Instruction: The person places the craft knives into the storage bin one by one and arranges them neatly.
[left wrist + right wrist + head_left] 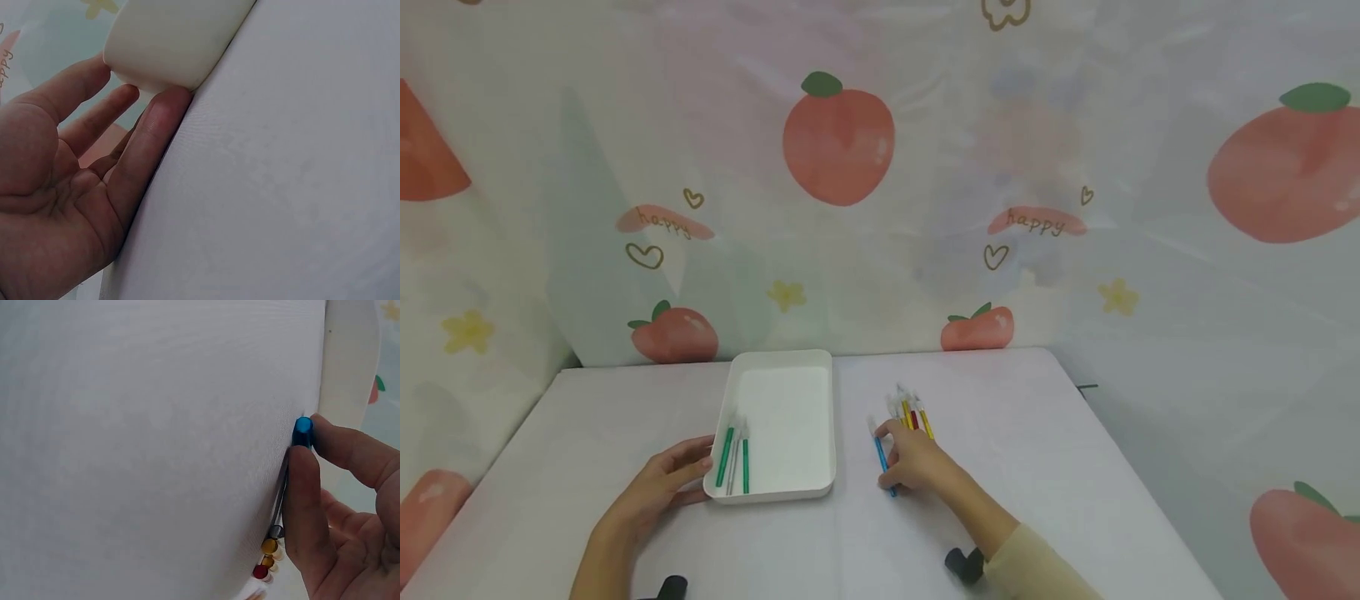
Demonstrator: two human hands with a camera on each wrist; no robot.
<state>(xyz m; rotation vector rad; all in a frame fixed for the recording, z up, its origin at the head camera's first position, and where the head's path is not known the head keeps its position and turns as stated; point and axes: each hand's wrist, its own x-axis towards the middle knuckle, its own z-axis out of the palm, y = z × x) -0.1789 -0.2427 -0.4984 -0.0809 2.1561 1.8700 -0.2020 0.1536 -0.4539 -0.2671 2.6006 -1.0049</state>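
A blue pen-like stick with a clear tip (882, 454) lies slanted in the head view, pinched by my right hand (913, 462). In the right wrist view the stick's blue end (303, 430) shows between thumb and forefinger, close over the white cloth. Several similar sticks (914, 414), yellow and red among them, lie just beyond this hand, partly hidden by it. My left hand (662, 479) rests against the left side of a white tray (790, 496), its fingertips (167, 103) touching the tray's outer wall. Two green sticks (746, 467) and a silver one (733, 467) lie inside the tray.
A white cloth (850, 550) covers the table. Behind it and at both sides hangs a sheet printed with fruit (838, 146). Black pieces (964, 565) show near both wrists. The tray stands left of the loose sticks, with bare cloth between them.
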